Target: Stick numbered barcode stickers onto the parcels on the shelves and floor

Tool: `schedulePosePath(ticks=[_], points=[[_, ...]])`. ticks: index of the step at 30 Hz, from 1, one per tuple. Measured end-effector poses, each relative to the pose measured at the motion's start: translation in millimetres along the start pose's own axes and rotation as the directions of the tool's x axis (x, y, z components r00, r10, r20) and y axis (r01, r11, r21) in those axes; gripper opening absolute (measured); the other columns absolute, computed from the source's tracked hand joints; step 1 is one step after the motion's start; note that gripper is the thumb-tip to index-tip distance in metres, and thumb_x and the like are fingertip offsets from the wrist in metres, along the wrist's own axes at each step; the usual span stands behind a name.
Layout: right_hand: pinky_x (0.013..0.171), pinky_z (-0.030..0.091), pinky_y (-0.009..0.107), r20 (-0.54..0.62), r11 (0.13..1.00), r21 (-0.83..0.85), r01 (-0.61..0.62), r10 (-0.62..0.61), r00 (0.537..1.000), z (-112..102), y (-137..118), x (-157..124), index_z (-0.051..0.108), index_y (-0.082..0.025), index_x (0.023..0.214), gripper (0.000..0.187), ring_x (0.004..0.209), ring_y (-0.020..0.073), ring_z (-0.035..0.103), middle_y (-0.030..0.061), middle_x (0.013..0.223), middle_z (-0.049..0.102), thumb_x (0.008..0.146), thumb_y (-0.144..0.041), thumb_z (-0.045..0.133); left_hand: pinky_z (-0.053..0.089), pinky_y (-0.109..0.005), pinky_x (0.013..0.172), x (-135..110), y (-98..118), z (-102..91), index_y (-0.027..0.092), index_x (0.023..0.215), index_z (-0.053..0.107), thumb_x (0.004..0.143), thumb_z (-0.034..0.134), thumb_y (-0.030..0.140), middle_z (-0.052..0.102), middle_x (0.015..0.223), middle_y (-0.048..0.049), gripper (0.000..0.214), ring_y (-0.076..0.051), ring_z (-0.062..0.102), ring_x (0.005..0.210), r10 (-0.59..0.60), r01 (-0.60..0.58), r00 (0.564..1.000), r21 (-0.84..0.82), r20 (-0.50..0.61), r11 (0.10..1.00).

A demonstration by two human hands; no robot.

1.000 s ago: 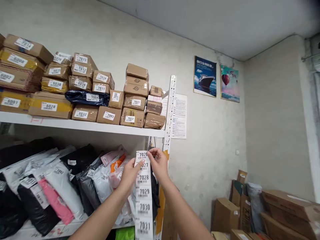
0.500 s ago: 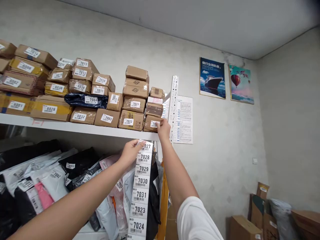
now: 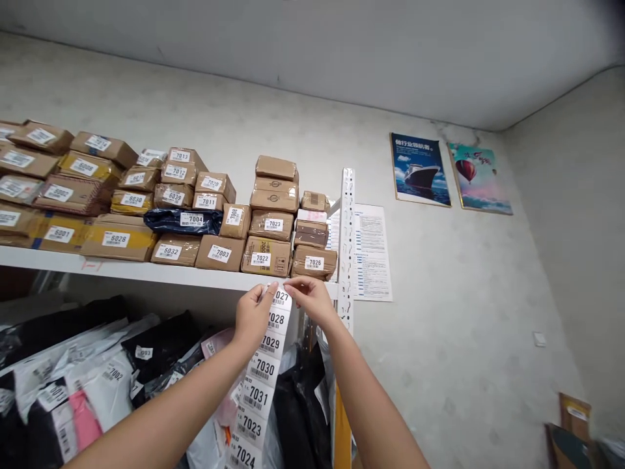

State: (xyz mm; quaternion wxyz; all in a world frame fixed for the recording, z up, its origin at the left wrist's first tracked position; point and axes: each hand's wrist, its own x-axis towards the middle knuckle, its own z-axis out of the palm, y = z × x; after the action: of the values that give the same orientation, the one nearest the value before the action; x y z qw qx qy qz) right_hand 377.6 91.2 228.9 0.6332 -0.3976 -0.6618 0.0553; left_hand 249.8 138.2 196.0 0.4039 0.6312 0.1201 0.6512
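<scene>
The person is standing in front of the white shelf, holding a long label strip up just below its front edge. The left hand is holding the strip near its top from the left side, its grip closed on the paper with the thumb lying over the front beside the 7028 label. The right hand is pinching the upper right corner of the strip at the top label, which reads 7027, its grip pressed together on it. The rest of the strip is hanging down and to the left between the two forearms, showing 7029, 7030, 7031, 7023 and 7024 before running out of the bottom of the view. Right above the hands, the brown 7026 parcel is sitting at the right end of the shelf, just beside the 7022 parcel and near the perforated white post. More labelled cardboard parcels are lying stacked along the shelf to the left. Below it, soft mailer bags in black, white and pink are leaning in a row. A printed notice is hanging on the wall beside the post, with two posters further right.
</scene>
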Motion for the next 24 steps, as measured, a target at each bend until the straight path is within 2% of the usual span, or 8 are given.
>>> schedulePosePath(ticks=[5,8,10,12,17,21,23,24], points=[[0.048,0.044,0.025,-0.009,0.981,0.173,-0.091,0.094,0.996,6,-3,-16,0.071,-0.019,0.081,0.030,0.055,0.0111,0.053,0.0015,0.071,0.066,0.059,-0.039,0.075,0.025,-0.020,0.045,5,-6,5.7,0.020,0.052,0.032,0.075,0.054,0.055,0.029,0.048,0.0069,0.048,-0.009,0.029,0.048,0.091,-0.087,0.994,0.062,-0.065,0.994],[0.049,0.044,0.025,-0.080,0.985,0.165,-0.052,0.066,0.995,3,-1,-14,0.070,-0.018,0.075,0.027,0.052,0.0104,0.051,-0.0004,0.063,0.063,0.055,-0.034,0.077,0.029,-0.020,0.048,8,-7,5.9,0.019,0.056,0.043,0.074,0.059,0.051,0.039,0.052,0.0056,0.040,-0.009,0.036,0.052,0.107,-0.107,0.993,-0.002,0.050,0.994],[0.049,0.043,0.025,-0.160,0.990,0.141,0.004,0.019,0.987,1,2,-10,0.067,-0.019,0.074,0.025,0.055,0.0113,0.052,0.0002,0.065,0.064,0.056,-0.033,0.076,0.035,-0.020,0.054,12,-7,5.2,0.017,0.069,0.057,0.069,0.064,0.048,0.053,0.063,0.0022,0.032,-0.012,0.046,0.059,0.076,-0.064,0.982,-0.073,0.173,0.995],[0.048,0.041,0.025,-0.203,0.993,0.110,0.047,-0.023,0.979,1,6,-6,0.064,-0.019,0.076,0.025,0.057,0.0119,0.052,0.0010,0.070,0.064,0.058,-0.033,0.075,0.038,-0.021,0.056,16,-7,4.8,0.016,0.074,0.060,0.064,0.068,0.048,0.057,0.066,0.0009,0.034,-0.013,0.049,0.061,0.030,-0.009,0.973,-0.093,0.228,0.996],[0.048,0.037,0.024,-0.237,0.989,-0.034,0.146,-0.150,0.960,9,14,-6,0.059,-0.022,0.089,0.020,0.052,0.0103,0.044,-0.0043,0.061,0.049,0.074,-0.036,0.063,0.031,-0.020,0.048,26,-12,7.0,0.017,0.060,0.051,0.065,0.062,0.058,0.047,0.052,0.0050,0.042,-0.010,0.040,0.049,-0.017,0.023,0.983,-0.034,0.185,0.999],[0.055,0.041,0.025,-0.225,0.974,-0.118,0.195,-0.217,0.950,10,16,-6,0.059,-0.022,0.089,0.017,0.065,0.0134,0.051,-0.0002,0.073,0.056,0.078,-0.036,0.059,0.036,-0.021,0.051,29,-16,8.3,0.016,0.072,0.059,0.064,0.066,0.052,0.056,0.062,0.0017,0.038,-0.012,0.048,0.055,-0.017,0.039,0.970,-0.084,0.244,0.996],[0.060,0.045,0.028,-0.232,0.974,-0.134,0.180,-0.208,0.950,0,19,-1,0.059,-0.022,0.092,0.022,0.073,0.0163,0.056,0.0032,0.082,0.061,0.079,-0.039,0.058,0.038,-0.023,0.054,28,-17,6.7,0.015,0.075,0.060,0.063,0.067,0.051,0.059,0.064,0.0001,0.038,-0.013,0.051,0.058,-0.035,0.052,0.969,-0.064,0.245,0.997],[0.064,0.046,0.030,-0.285,0.971,-0.172,0.164,-0.208,0.936,-9,21,3,0.059,-0.022,0.094,0.025,0.076,0.0175,0.057,0.0046,0.085,0.062,0.079,-0.041,0.057,0.039,-0.023,0.054,28,-18,5.5,0.015,0.075,0.060,0.062,0.067,0.052,0.059,0.064,-0.0001,0.039,-0.014,0.051,0.057,-0.058,0.073,0.969,-0.052,0.242,0.996]])
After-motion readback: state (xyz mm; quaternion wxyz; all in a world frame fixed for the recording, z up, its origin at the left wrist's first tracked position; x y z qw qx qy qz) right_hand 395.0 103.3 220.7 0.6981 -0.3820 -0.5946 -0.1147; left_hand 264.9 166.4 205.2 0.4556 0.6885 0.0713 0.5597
